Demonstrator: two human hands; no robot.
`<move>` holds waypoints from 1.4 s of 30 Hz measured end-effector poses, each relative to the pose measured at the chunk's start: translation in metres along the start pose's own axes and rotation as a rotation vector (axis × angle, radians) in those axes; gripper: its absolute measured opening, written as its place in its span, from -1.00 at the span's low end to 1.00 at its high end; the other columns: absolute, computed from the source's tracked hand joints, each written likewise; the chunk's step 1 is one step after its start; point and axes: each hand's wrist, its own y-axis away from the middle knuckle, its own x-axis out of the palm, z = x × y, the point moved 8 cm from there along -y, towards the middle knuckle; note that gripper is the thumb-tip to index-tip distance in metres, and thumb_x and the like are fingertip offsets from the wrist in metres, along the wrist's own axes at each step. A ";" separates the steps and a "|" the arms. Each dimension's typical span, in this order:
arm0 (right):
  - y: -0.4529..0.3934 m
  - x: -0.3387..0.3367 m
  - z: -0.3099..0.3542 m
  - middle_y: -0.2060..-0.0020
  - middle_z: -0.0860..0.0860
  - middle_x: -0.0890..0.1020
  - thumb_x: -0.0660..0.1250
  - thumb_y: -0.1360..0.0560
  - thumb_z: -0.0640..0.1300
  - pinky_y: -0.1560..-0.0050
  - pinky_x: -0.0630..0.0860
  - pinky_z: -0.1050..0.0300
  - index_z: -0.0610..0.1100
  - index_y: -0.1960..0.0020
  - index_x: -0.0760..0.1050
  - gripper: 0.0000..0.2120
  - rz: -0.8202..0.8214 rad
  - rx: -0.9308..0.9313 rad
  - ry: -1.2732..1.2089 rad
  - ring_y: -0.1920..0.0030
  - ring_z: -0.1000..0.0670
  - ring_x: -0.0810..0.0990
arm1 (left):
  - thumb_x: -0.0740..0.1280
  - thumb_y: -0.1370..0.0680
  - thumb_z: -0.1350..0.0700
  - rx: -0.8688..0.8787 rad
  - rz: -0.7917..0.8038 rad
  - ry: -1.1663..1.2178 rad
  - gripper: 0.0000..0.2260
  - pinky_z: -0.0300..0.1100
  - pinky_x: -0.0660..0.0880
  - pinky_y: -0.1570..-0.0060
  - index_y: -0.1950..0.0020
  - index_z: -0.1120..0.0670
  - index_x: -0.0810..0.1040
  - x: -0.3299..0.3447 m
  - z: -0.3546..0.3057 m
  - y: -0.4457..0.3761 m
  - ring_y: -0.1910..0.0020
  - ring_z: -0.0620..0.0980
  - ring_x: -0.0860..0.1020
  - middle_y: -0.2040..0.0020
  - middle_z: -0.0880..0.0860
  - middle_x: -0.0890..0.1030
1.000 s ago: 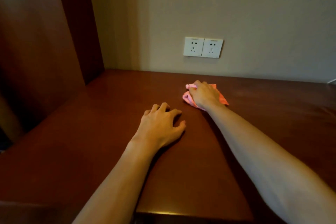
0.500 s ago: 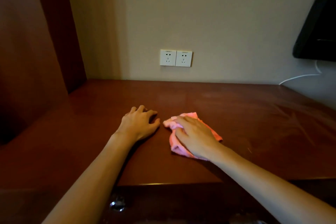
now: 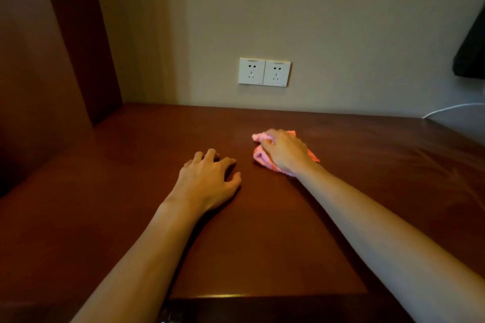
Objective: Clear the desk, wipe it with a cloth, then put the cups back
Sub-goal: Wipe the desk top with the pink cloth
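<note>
Two hands on the desk [image 3: 131, 191], no cups in view (so clearing looks done, wipe step in hand).

Far left of the grip: dark wooden side panel [image 3: 65, 34], well apart from both hands.

Left hand [image 3: 207, 181]: just left of and nearer the person than the cloth, planted on the wood, fingers spread and lightly bent, holding nothing. Reads as a brace, not a working hand.

Above and beyond the grip, on the wall: double wall socket [image 3: 264, 72], roughly in line with the gap between the hands.

Right hand [image 3: 284, 151]: on top of the bunched pink cloth [image 3: 259, 156], fingers curled down over it, clamped and pressing it flat on the desk. Cloth sticks out on the hand's left and far side, a corner shows to its right (long axis looks to run near-left to far-right, hard to be sure under the hand).

Right of the grip: long stretch of desk with faint streaks, then a white cable [image 3: 451, 107] at the wall and a dark screen corner [image 3: 472, 47] above.

Judgement: bulk of unwiped-looking surface lies to the right of the cloth, on the right hand's own side. Next stroke likely goes that way; cable end is the thing to stay short of.
</note>
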 end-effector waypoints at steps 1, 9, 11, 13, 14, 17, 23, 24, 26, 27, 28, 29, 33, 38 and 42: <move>-0.017 0.005 -0.003 -0.27 -0.03 0.64 0.11 -0.66 0.11 0.00 0.40 0.01 0.06 -0.28 0.59 -0.64 -0.003 0.025 0.022 -0.21 -0.17 0.59 | 0.08 -0.61 -0.35 0.004 0.005 -0.006 -0.47 0.08 0.41 -0.33 -0.56 -0.25 0.26 0.000 0.001 -0.001 -0.48 0.10 0.31 -0.53 0.02 0.30; -0.071 0.023 -0.010 -0.14 -0.16 0.66 0.07 -0.65 0.06 0.05 0.38 -0.01 -0.10 -0.24 0.57 -0.61 -0.057 0.103 0.096 -0.10 -0.20 0.61 | 0.08 -0.60 -0.38 -0.017 0.056 -0.043 -0.45 0.08 0.42 -0.32 -0.57 -0.28 0.21 0.000 -0.001 -0.009 -0.49 0.10 0.29 -0.53 0.01 0.28; -0.056 0.019 -0.012 -0.15 -0.10 0.67 0.04 -0.65 0.07 0.06 0.39 0.02 -0.05 -0.28 0.58 -0.58 -0.045 0.064 0.064 -0.09 -0.15 0.61 | 0.06 -0.61 -0.38 -0.018 0.061 -0.063 -0.45 0.08 0.41 -0.33 -0.59 -0.28 0.16 0.001 -0.004 -0.006 -0.49 0.12 0.29 -0.54 0.02 0.26; -0.034 0.013 -0.011 -0.17 -0.04 0.67 0.03 -0.62 0.08 0.02 0.45 0.00 0.02 -0.29 0.58 -0.57 -0.026 0.017 0.040 -0.11 -0.12 0.61 | 0.05 -0.61 -0.37 -0.021 0.064 -0.071 -0.45 0.09 0.41 -0.33 -0.60 -0.28 0.14 0.000 -0.005 -0.004 -0.49 0.13 0.29 -0.54 0.03 0.25; -0.021 0.010 -0.011 -0.18 -0.01 0.67 0.02 -0.59 0.08 0.00 0.48 -0.01 0.05 -0.29 0.59 -0.55 -0.009 0.006 0.023 -0.13 -0.11 0.61 | 0.05 -0.62 -0.36 -0.024 0.069 -0.071 -0.45 0.10 0.41 -0.33 -0.60 -0.28 0.15 0.000 -0.006 -0.003 -0.49 0.13 0.30 -0.54 0.04 0.26; 0.029 -0.002 -0.007 -0.24 0.05 0.65 0.00 -0.50 0.08 -0.10 0.51 0.00 0.12 -0.28 0.59 -0.50 0.018 -0.033 -0.023 -0.22 -0.09 0.60 | 0.05 -0.62 -0.35 -0.032 0.059 -0.073 -0.47 0.09 0.44 -0.29 -0.58 -0.27 0.19 -0.003 -0.010 0.002 -0.46 0.12 0.33 -0.53 0.05 0.29; 0.164 -0.051 0.012 -0.35 0.22 0.57 0.11 -0.63 0.03 -0.41 0.34 0.17 0.15 -0.33 0.58 -0.63 0.030 -0.279 -0.138 -0.40 0.17 0.45 | 0.09 -0.63 -0.27 -0.015 0.050 -0.116 -0.49 0.13 0.46 -0.27 -0.57 -0.18 0.26 -0.009 -0.022 0.001 -0.42 0.18 0.39 -0.47 0.11 0.37; 0.178 -0.056 0.012 -0.34 0.26 0.56 0.11 -0.67 0.05 -0.42 0.30 0.24 0.17 -0.33 0.57 -0.66 0.037 -0.307 -0.155 -0.40 0.24 0.41 | 0.12 -0.63 -0.25 0.008 0.047 -0.122 -0.50 0.14 0.46 -0.26 -0.56 -0.18 0.28 -0.010 -0.030 -0.002 -0.41 0.18 0.40 -0.46 0.11 0.38; 0.192 -0.063 0.008 -0.34 0.32 0.53 0.16 -0.70 0.05 -0.39 0.22 0.39 0.20 -0.32 0.57 -0.72 0.066 -0.318 -0.185 -0.38 0.35 0.35 | 0.16 -0.62 -0.23 0.085 0.025 -0.124 -0.51 0.14 0.46 -0.25 -0.55 -0.18 0.29 -0.011 -0.052 -0.009 -0.40 0.19 0.40 -0.45 0.11 0.38; 0.191 -0.064 0.004 -0.34 0.32 0.51 0.19 -0.69 0.06 -0.34 0.20 0.46 0.19 -0.32 0.56 -0.73 0.083 -0.292 -0.195 -0.37 0.36 0.33 | 0.16 -0.61 -0.24 0.123 0.010 -0.121 -0.50 0.15 0.45 -0.24 -0.55 -0.18 0.29 -0.011 -0.063 -0.013 -0.41 0.19 0.40 -0.45 0.11 0.38; 0.184 -0.063 -0.001 -0.34 0.31 0.51 0.22 -0.68 0.06 -0.28 0.19 0.52 0.18 -0.32 0.56 -0.74 0.091 -0.271 -0.196 -0.35 0.34 0.33 | 0.15 -0.61 -0.25 0.152 -0.003 -0.115 -0.49 0.15 0.45 -0.24 -0.55 -0.18 0.29 -0.011 -0.072 -0.019 -0.41 0.20 0.39 -0.45 0.10 0.38; 0.173 -0.061 -0.005 -0.34 0.29 0.51 0.23 -0.67 0.07 -0.21 0.18 0.56 0.16 -0.32 0.56 -0.73 0.090 -0.262 -0.184 -0.35 0.30 0.34 | 0.14 -0.61 -0.27 0.170 -0.010 -0.107 -0.49 0.16 0.44 -0.24 -0.55 -0.18 0.30 -0.009 -0.078 -0.025 -0.41 0.20 0.39 -0.45 0.11 0.38; 0.091 -0.041 -0.043 -0.35 0.20 0.54 0.21 -0.67 0.06 -0.19 0.37 0.18 0.16 -0.29 0.56 -0.74 0.043 -0.155 -0.105 -0.36 0.08 0.47 | 0.08 -0.62 -0.32 0.178 0.029 -0.064 -0.49 0.15 0.43 -0.26 -0.54 -0.21 0.30 0.005 -0.078 -0.050 -0.42 0.18 0.38 -0.46 0.10 0.37; -0.027 -0.020 -0.087 -0.31 0.08 0.60 0.14 -0.67 0.12 -0.09 0.41 -0.01 0.12 -0.24 0.59 -0.70 0.000 0.023 -0.055 -0.30 -0.12 0.53 | 0.04 -0.63 -0.34 0.200 0.076 -0.065 -0.47 0.09 0.41 -0.31 -0.58 -0.24 0.22 0.013 -0.074 -0.058 -0.45 0.11 0.35 -0.50 0.05 0.32; -0.092 -0.004 -0.108 -0.30 -0.03 0.62 0.13 -0.63 0.21 -0.11 0.40 -0.04 0.07 -0.28 0.58 -0.61 0.039 0.106 -0.011 -0.28 -0.21 0.56 | 0.02 -0.62 -0.36 0.199 0.071 -0.100 -0.46 0.11 0.43 -0.30 -0.58 -0.25 0.20 0.014 -0.074 -0.062 -0.45 0.12 0.33 -0.51 0.05 0.29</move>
